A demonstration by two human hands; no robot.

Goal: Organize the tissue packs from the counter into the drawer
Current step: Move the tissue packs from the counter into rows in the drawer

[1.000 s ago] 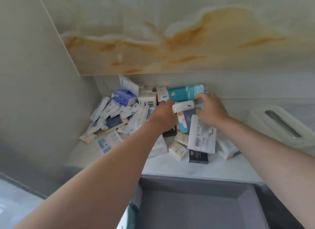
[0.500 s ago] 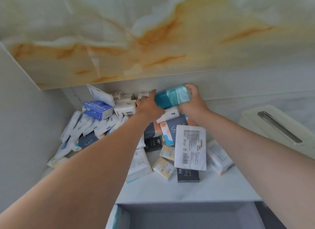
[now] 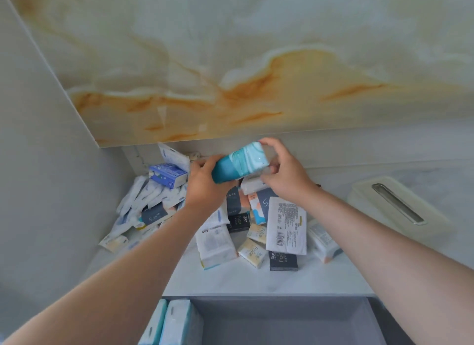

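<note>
This looks like the pick-up step. The left hand (image 3: 205, 188) grips the dark end of the teal tissue pack (image 3: 238, 165), at 9 o'clock from its middle. The right hand (image 3: 284, 175) pinches the pale end, at 3 o'clock. Both hands hold the pack up in the air, over the far side of the pile of packs (image 3: 218, 244) on the tabletop (image 3: 256, 280). Its right end is higher.

Next, I think the pack must come down toward 6 o'clock, into the open drawer (image 3: 282, 324). Two packs (image 3: 179, 324) stand in the drawer at 7 o'clock, so a spot just beside them looks good.

The teal pack is long. It is dark teal on the left and swirly pale blue on the right. It looks squishy, so a gentle hold should do.
</note>
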